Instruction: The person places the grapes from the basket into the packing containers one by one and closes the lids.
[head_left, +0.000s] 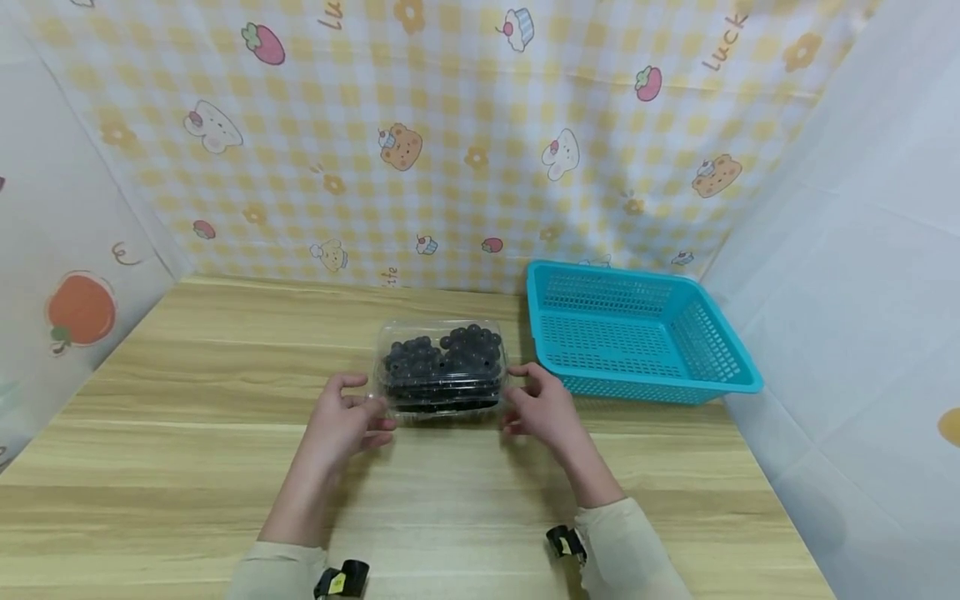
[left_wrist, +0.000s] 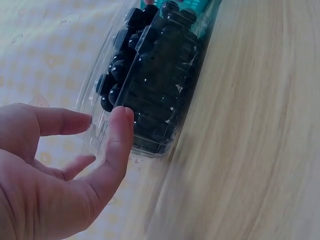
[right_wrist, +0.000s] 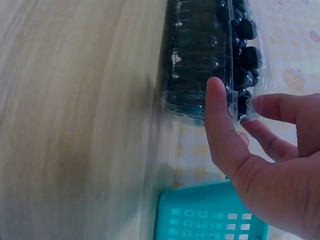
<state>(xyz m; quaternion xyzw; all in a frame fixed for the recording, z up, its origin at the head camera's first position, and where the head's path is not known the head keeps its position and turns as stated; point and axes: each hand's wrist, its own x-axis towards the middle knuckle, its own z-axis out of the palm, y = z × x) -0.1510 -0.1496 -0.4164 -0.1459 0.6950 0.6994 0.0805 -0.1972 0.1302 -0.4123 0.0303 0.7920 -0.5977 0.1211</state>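
Observation:
A clear plastic clamshell box (head_left: 441, 367) of dark grapes (head_left: 472, 348) sits on the wooden table in the head view, its lid down over the fruit. At its left end is my left hand (head_left: 343, 421), thumb and index finger pinching the near corner of the rim; the left wrist view shows the thumb (left_wrist: 118, 135) against the front. My right hand (head_left: 542, 408) pinches the opposite end likewise, with its thumb (right_wrist: 220, 117) along the front and the index fingertip at the lid edge. The box's underside is hidden.
A turquoise perforated plastic basket (head_left: 652, 387) stands right of the box, near the table's back right corner. Behind the wooden table (head_left: 450, 500) hangs a yellow checked cloth (head_left: 465, 125). White sheets (head_left: 862, 250) line both sides.

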